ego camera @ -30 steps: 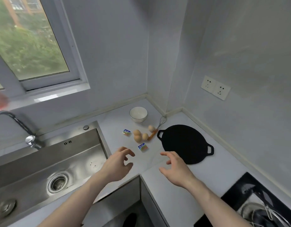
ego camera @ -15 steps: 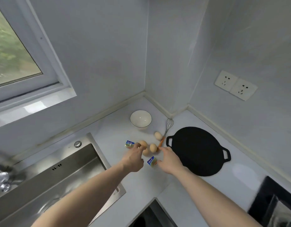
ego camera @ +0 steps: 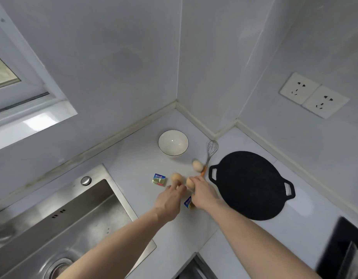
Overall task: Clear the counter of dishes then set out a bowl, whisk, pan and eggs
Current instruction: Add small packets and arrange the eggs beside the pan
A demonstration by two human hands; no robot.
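Now: both hands at the egg cluster, near the bench's back corner.

Left hand (ego camera: 171, 200) lies knuckles-up, its fingertips reaching the nearest brown egg (ego camera: 176, 177); whether they curl round it or only touch I cannot tell. Right hand (ego camera: 202, 193) has its fingers curled over a second egg (ego camera: 189, 183), apparently gripping it. Third egg (ego camera: 197, 165) lies beyond both hands, toward the corner, touching the whisk (ego camera: 209, 158); the right hand is nearer to it. Whisk's long axis runs from wire head near the back wall to orange handle pointing at the right hand. White bowl (ego camera: 173, 142) stands farther back; black flat pan (ego camera: 252, 185) lies right of the eggs. Two small foil packets: one (ego camera: 159, 179) left of the eggs, one (ego camera: 187, 202) between the wrists. Steel sink (ego camera: 53, 218) at the bench's left.
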